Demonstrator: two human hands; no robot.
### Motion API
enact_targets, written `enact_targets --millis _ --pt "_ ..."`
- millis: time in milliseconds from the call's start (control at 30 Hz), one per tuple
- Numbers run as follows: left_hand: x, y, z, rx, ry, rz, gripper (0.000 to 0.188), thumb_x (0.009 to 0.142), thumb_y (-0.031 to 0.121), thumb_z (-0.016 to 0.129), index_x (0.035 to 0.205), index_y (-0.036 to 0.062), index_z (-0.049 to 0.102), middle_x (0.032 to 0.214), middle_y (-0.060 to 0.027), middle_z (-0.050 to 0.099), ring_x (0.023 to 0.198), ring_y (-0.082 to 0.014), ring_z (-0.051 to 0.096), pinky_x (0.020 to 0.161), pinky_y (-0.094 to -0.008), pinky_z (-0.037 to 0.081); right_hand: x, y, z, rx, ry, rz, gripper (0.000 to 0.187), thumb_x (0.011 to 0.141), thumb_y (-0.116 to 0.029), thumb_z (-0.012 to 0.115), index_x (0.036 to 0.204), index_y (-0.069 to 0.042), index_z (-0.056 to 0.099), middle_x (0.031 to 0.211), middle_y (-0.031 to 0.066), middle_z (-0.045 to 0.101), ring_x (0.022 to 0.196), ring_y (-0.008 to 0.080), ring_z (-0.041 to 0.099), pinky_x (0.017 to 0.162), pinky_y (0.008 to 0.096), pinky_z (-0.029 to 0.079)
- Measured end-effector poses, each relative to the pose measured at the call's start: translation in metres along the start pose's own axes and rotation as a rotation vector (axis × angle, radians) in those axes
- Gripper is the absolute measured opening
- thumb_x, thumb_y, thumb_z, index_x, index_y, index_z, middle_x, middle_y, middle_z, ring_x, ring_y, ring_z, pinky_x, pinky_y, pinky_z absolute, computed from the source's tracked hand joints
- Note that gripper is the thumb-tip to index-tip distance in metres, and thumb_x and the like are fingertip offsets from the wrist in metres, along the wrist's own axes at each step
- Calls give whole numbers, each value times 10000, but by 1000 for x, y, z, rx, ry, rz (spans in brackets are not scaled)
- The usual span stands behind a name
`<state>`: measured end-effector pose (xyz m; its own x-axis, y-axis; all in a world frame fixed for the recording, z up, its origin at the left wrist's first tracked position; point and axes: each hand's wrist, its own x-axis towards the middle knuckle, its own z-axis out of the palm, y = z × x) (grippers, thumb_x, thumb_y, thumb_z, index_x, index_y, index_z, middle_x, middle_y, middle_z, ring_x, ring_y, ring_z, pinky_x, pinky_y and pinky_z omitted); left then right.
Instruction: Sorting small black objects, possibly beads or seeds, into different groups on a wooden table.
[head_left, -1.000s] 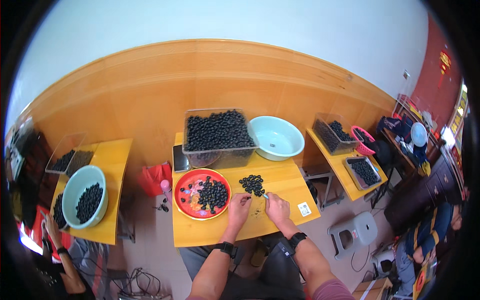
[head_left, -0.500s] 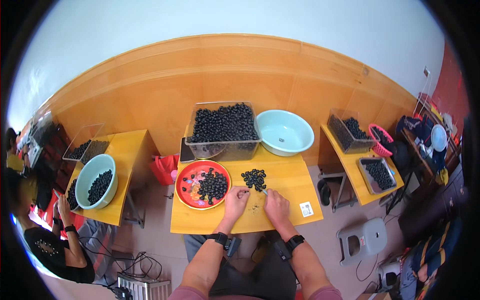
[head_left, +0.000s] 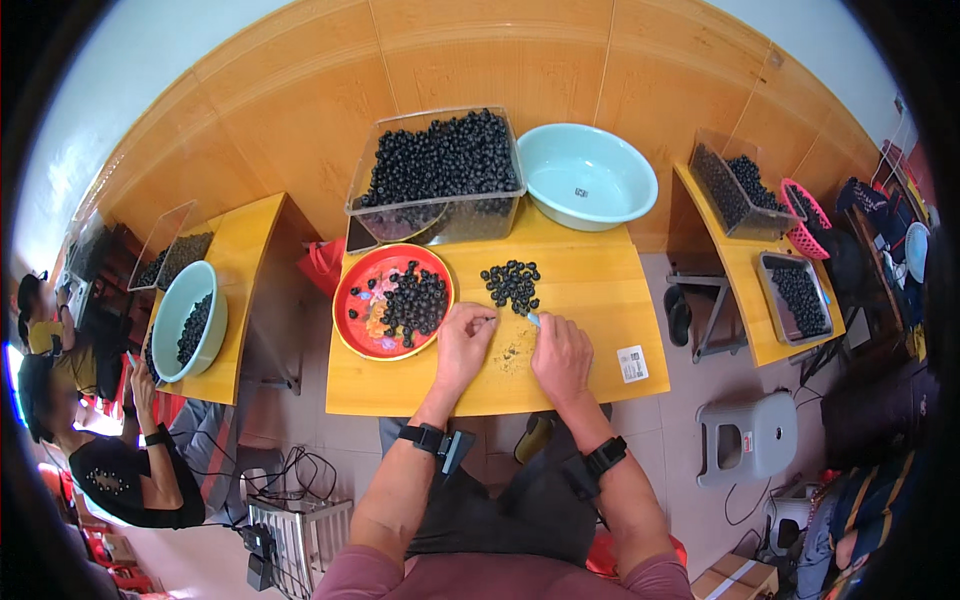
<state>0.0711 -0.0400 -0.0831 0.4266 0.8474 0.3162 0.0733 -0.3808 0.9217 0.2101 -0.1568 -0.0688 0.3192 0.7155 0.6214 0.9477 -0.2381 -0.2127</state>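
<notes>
My left hand (head_left: 466,340) is closed in a pinch at the right side of the red round tray (head_left: 350,335); what its fingertips hold is too small to make out. Opposite it, my right hand (head_left: 562,352) is closed around a thin tool with a light-blue end (head_left: 533,319). Just beyond both hands lies a loose pile of small, round, bead-like black pieces (head_left: 512,285). Many more lie in the tray, mostly toward its right side. Dark crumbs (head_left: 514,354) are scattered on the yellow table (head_left: 600,300) between my hands.
A clear bin (head_left: 440,228) heaped with black pieces stands at the back, beside a light-blue basin (head_left: 585,190). A white label (head_left: 632,364) sits at right. Side tables hold more containers. A grey stool (head_left: 748,438) stands right; a person (head_left: 130,470) sits left.
My view has tilted downward, so the table and containers appear higher in the picture. Both hands stay near the small pile, left still pinched, right still on the tool.
</notes>
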Motion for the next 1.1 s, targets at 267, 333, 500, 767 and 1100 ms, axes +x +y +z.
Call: enact_targets --millis 267,333,500,767,1100 --pt "13 7 13 -166 29 -203 227 890 -1 764 1108 -28 707 935 -66 706 803 -107 653 759 -262 554 17 20 2 65 -42 26 77 932 -97 616 995 -55 603 836 120 619 788 319 623 687 463 465" --pt "13 11 22 -218 23 -160 233 885 -5 766 1110 -28 709 945 -67 703 801 -106 650 756 -260 552 18 19 4 79 -23 38 96 952 -112 611 1029 -55 612 843 127 626 779 332 628 671 469 495" --pt "6 11 27 -26 -66 -100 243 871 -21 773 1108 -25 719 991 -70 688 796 -114 654 753 -249 549 12 12 2 121 -32 -19 102 966 -119 603 1038 -47 608 840 125 619 754 319 639 628 452 521" --pt "6 6 33 -283 -37 -148 291 870 -58 759 1150 -10 698 993 -51 680 821 -81 625 759 -233 540 12 11 1 46 -45 -82 74 935 -111 613 970 -51 588 795 106 597 730 292 641 613 417 527" --pt "7 11 32 -140 -55 -120 339 856 -87 740 1185 -31 681 984 -21 654 826 -58 592 762 -209 520 12 9 -1 84 -68 -151 89 875 -81 630 957 -48 619 765 95 588 712 269 646 601 398 534"
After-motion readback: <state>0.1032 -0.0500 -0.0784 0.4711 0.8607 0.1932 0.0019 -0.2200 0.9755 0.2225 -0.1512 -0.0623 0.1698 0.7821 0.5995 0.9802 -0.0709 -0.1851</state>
